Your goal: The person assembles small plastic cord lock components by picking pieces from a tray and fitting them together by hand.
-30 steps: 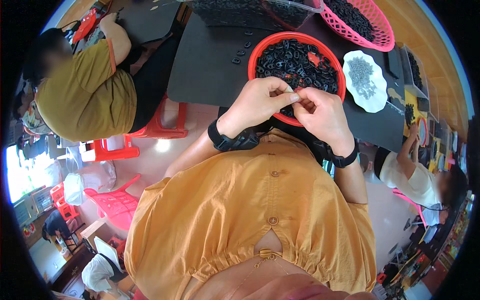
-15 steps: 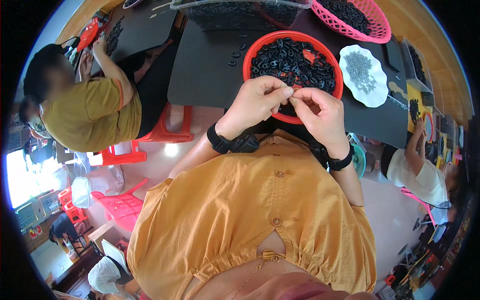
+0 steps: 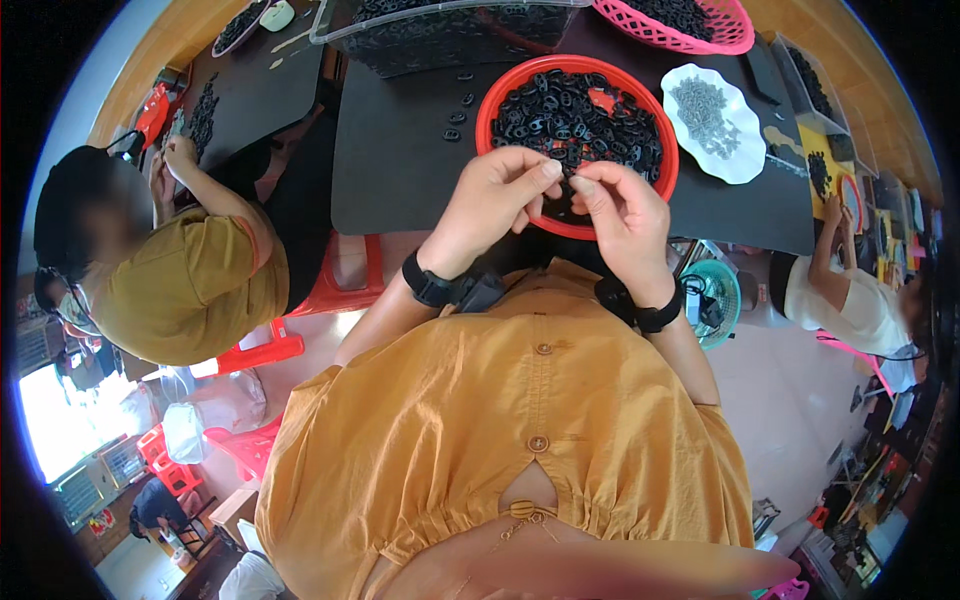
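Observation:
Over the near rim of a round red basin [image 3: 668, 185], my left hand [image 3: 497, 200] and my right hand [image 3: 628, 208] meet fingertip to fingertip. Both thumbs are pinched against the forefingers. Something small and dark seems to sit between the fingertips, too small to name. The basin holds a heap of small black oval plastic pieces [image 3: 540, 105] with holes in them. Right of it lies a white scalloped dish [image 3: 740, 160] with many tiny greyish, see-through pieces [image 3: 705, 110]. Several loose black pieces [image 3: 455, 118] rest on the dark table left of the basin.
A clear plastic bin [image 3: 450, 45] of black pieces stands at the far side, beside a pink mesh basket [image 3: 735, 30]. A teal basket [image 3: 715, 300] is below the table at right. Co-workers sit at left [image 3: 200, 270] and right [image 3: 850, 290].
The view has shifted slightly, so the table and the seated people appear moved. My hands stay pinched together over the basin's near rim, with the fingertips a little rearranged.

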